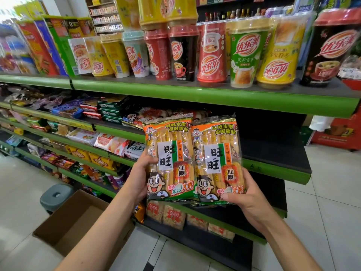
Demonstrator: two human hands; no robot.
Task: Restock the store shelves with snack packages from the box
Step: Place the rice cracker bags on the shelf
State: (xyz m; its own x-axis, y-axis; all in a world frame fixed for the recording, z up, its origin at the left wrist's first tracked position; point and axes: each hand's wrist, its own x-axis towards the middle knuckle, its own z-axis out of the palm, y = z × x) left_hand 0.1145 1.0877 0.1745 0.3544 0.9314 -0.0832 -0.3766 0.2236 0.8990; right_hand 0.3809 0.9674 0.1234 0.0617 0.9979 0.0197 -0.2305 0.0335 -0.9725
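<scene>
Orange-green cartoon-faced rice-cracker packs

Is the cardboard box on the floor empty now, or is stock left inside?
Looks empty: the cardboard box stands open and only bare brown bottom shows, though the left forearm hides its right corner.

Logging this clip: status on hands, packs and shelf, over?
Left hand grips left rice cracker pack; right hand grips right rice cracker pack. Both upright, side by side before bare dark shelf. Cardboard box on floor. Nothing in the way.
</scene>
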